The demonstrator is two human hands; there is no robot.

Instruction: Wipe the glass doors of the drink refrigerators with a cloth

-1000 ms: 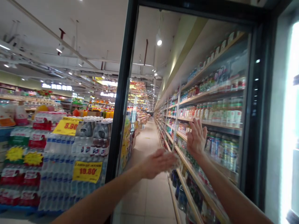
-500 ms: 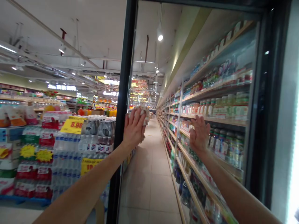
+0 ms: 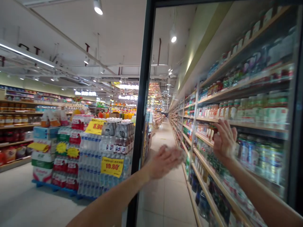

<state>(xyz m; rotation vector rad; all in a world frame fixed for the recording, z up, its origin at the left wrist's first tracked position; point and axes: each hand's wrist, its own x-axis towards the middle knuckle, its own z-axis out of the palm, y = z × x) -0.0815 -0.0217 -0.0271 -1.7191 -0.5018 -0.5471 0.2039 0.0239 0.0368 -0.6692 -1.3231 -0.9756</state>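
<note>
The flat-fingered left hand [image 3: 162, 164] holds blurred pale cloth [image 3: 181, 157] before clear glass [image 3: 163, 200]; right hand [image 3: 223, 142], loosely spread, empty.

On the blue pallet [image 3: 53, 188], cartons [image 3: 42, 167] are standing at the left end and water bottles [image 3: 88, 167] are filling space farther right. One yellow sign [image 3: 95, 126], reading 8.90, is topping the stack; another sign [image 3: 112, 167], reading 19.80, is hanging in front. Jars [image 3: 17, 120] are lining a shelf [image 3: 21, 126]. A spotlight [image 3: 98, 8] is shining.

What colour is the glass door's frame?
The door frame is black; it shows best in the head view.
</note>
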